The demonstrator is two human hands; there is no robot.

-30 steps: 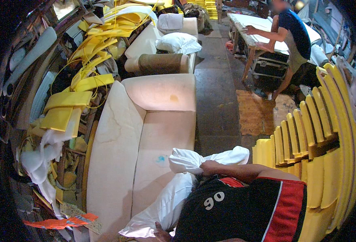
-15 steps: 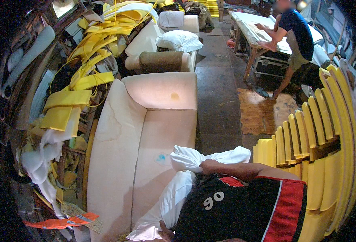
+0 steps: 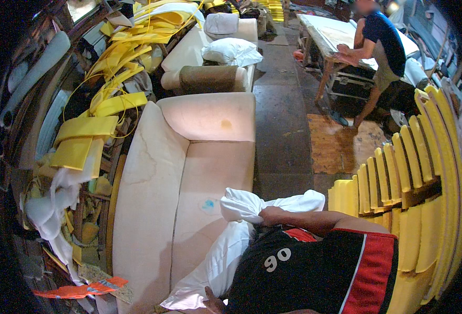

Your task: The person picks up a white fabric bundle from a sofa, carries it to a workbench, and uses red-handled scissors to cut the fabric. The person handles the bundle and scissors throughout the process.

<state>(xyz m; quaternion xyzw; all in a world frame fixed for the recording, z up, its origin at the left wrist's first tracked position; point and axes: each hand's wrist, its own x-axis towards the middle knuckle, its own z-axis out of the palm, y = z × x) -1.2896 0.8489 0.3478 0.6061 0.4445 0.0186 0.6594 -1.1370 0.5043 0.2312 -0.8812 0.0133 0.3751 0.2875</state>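
Note:
A white fabric bundle, like a soft pillow, has a twisted upper part [image 3: 241, 204] and a long lower part [image 3: 210, 269], lying over the seat of a cream sofa [image 3: 150, 172]. My right hand [image 3: 270, 216] is closed on the twisted part, its arm reaching across from the right. Low in the picture my left hand [image 3: 213, 299], partly hidden, grips the bundle's lower end beside my black and red jersey [image 3: 315, 272].
Another sofa [image 3: 178, 52] with a white pillow [image 3: 232, 52] stands behind. At top right a co-worker [image 3: 383, 47] leans over a work table [image 3: 320, 29]. Yellow foam strips are heaped at left [image 3: 84, 149] and stacked at right [image 3: 419, 230]. An orange strip [image 3: 79, 288] lies lower left.
The bundle's lower end and my left hand have shifted slightly right since a second ago. The co-worker's hands have moved on the table and are now closer together.

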